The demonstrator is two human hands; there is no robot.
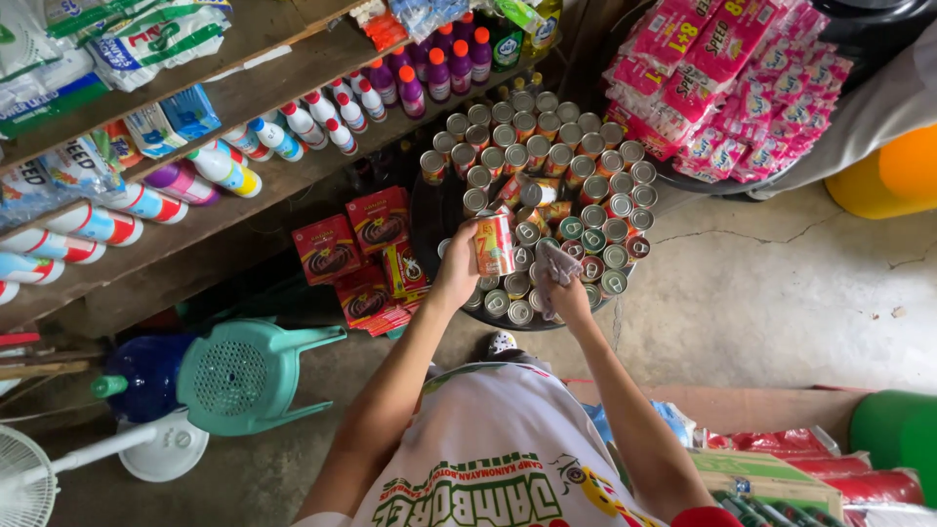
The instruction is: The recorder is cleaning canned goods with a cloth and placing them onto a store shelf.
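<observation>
Above a round dark tray [422, 220] full of small metal tins, the left hand [459, 265] grasps one red and orange labelled tin can [495, 244], holding it upright by its side, lifted a little over the others. The right hand [568, 291] is just beside it and is clenched around a small grey cloth [557, 262], which touches the right side of the held can. Under both hands stand the many silver-topped tins [556, 156], packed close together in rows on the tray, which rests on the grey concrete floor [781, 303]. To the left of the tray some red flat boxes [327, 249] lie on the floor, near the foot of a wooden shelf [244, 98]. On this shelf lie white plastic bottles with red caps [312, 122] and purple bottles [434, 68]. Pink sachet packs [732, 88] are piled at the upper right, well apart from the hands. At the lower left a turquoise plastic stool [244, 376] lies on its side, next to a white fan [29, 478].
</observation>
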